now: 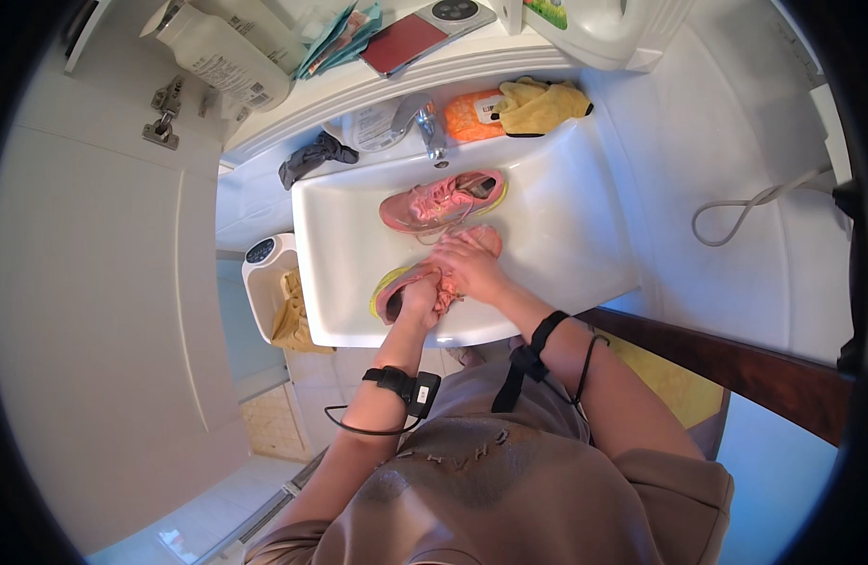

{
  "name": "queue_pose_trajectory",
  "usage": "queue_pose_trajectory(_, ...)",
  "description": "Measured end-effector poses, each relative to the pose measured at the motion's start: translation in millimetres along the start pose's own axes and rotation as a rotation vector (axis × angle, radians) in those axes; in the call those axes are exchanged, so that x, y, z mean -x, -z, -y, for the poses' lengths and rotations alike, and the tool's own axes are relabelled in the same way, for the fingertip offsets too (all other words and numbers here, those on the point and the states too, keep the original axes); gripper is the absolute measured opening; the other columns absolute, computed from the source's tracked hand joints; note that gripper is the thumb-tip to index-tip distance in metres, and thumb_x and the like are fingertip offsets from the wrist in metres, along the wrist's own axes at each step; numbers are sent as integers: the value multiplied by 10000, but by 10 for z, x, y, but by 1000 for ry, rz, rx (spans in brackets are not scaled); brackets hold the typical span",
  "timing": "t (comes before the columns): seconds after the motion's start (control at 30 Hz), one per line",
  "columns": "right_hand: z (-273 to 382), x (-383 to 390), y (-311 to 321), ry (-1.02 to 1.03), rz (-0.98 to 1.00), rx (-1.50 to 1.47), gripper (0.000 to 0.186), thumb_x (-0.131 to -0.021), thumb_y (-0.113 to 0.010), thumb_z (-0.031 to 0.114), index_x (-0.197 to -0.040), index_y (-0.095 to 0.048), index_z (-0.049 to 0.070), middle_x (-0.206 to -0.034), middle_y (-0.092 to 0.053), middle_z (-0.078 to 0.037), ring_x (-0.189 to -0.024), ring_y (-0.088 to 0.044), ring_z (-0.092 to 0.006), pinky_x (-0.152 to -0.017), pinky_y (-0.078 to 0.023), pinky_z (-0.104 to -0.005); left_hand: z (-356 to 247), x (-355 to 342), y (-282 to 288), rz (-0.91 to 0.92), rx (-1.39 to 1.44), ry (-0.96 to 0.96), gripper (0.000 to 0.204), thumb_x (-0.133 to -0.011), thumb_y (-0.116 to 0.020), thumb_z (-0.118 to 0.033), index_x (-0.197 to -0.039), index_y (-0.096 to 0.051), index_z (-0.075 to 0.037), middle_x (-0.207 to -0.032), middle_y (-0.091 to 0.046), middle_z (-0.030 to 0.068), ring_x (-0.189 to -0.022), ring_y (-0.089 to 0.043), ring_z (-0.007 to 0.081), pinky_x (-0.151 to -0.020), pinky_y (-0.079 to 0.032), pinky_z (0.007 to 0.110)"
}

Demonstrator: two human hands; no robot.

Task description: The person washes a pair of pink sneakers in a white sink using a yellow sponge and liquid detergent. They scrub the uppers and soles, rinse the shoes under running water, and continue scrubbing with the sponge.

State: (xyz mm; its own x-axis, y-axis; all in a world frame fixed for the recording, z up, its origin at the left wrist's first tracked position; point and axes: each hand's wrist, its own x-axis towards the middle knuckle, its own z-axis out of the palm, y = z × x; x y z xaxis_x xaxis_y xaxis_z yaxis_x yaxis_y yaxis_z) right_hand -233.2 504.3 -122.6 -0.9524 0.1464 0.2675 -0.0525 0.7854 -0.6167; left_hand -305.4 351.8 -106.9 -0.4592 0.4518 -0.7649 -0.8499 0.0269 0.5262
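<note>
Two pink sneakers with yellow-green soles are in the white sink. The near pink sneaker (pixel 389 290) lies slanted under both my hands, heel toward the lower left and toe toward the upper right. My left hand (pixel 421 299) is closed on it by the ankle opening and laces, its fingertips partly hidden. Across the front of the same shoe lies my right hand (pixel 470 267), fingers bent over the upper just behind the toe. The other pink sneaker (pixel 434 204) rests on its own farther back, below the faucet, with its laces trailing toward my right hand.
The sink (pixel 556 226) has a chrome faucet (pixel 432 141) at its back. Behind it sit a dark grey cloth (pixel 316 158), an orange pack (pixel 467 118) and yellow gloves (pixel 542 105). Bottles and a phone (pixel 405 44) occupy the shelf above. A white bin (pixel 264 292) stands left.
</note>
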Motion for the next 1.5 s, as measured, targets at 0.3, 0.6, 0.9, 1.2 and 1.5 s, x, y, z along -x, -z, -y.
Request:
queue_pose_trajectory(0.3,9,-90,-15,-68,43,-333,332,-776,-690,107,-1107,-694,87,-1311,-600,-125,-1333,-458,-362,-1126,-318,-485,-265,-331,96,-18,-137,114,287,-1051,-355,-125,-1291,-458,-4,-1150,-638,200,-952,-694,297,-781,-620,451)
queue_pose_trajectory(0.6,-551,-1,-508,-471,-208,-150,500,-850,-623,64,-1342,-539,21,-1526,-368,-190,-1428,-320,-379,-1176,-298,-432,-716,-186,-19,243,-773,57,285,-996,-513,-220,-1095,-641,15,-1003,-713,152,-939,-700,270,-799,-564,378)
queue_pose_trajectory(0.9,259,130,-807,-551,-96,-172,489,-859,-497,-11,-1345,-546,0,-1511,-409,-188,-1432,-341,-352,-1193,-272,-416,-697,-514,164,-70,-1714,-280,375,-875,-584,-266,-1034,-666,64,-1025,-658,313,-988,-641,442,-887,-512,474)
queue_pose_trajectory(1.2,-47,-59,-608,-481,-566,-40,302,-789,-559,-20,-1052,-690,49,-1132,-648,-158,-1070,-559,-337,-968,-443,-473,-604,-708,395,20,-1737,-414,346,-888,-555,-241,-1017,-651,65,-992,-670,295,-961,-646,443,-855,-517,470)
queue_pose_trajectory(1.5,158,-27,-513,-326,-229,-126,158,-714,-632,-7,-817,-724,68,-1035,-674,-125,-1042,-593,-320,-956,-478,-383,-574,-802,468,39,-1761,-435,355,-916,-541,-261,-1037,-629,61,-1023,-669,291,-994,-646,429,-867,-524,470)
